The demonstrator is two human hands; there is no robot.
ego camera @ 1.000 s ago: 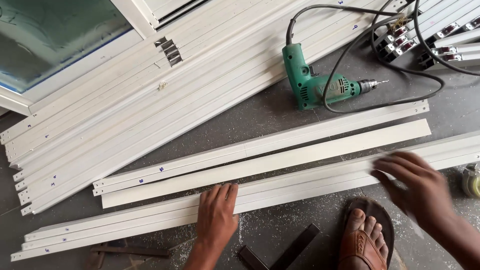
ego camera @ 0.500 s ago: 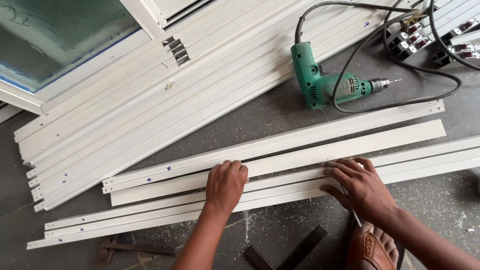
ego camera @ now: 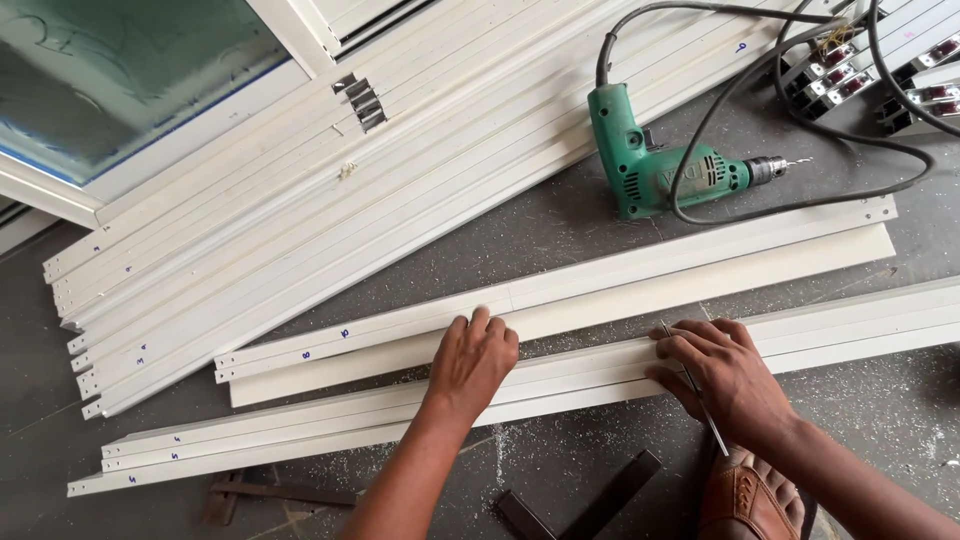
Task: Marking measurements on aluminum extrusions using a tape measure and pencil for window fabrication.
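Head view: a grey concrete floor (ego camera: 560, 240), dusted with pale shavings, is seen from above. Two pairs of long white profile strips are laid across it. The near strips (ego camera: 560, 385) run from 8 o'clock to 3 o'clock of the picture, and the far strips (ego camera: 620, 285) lie just beyond them, parallel.

The left hand (ego camera: 472, 362) is laid flat, palm down, across the near strips, with its fingertips reaching the near edge of the far strips; its grip is spread, with nothing clasped. The right hand (ego camera: 722, 375) is set on the near strips at 3 o'clock of the left hand, well apart from it. Its grip is pinched on a thin metal scriber (ego camera: 700, 395), whose tip is held against the top of the strip and whose shaft is slanted back toward 5 o'clock past the wrist.

A brown sandalled foot (ego camera: 748, 498) is seen at 6 o'clock of the right hand. A green corded drill (ego camera: 665, 168) is lying on its side at 12 o'clock of the right hand, beyond the far strips, its black cable (ego camera: 800, 120) looped around it. A broad stack of white profiles (ego camera: 330, 210) is spread from 9 o'clock to 1 o'clock, and a glazed white frame (ego camera: 110, 90) is seen at 10 o'clock.
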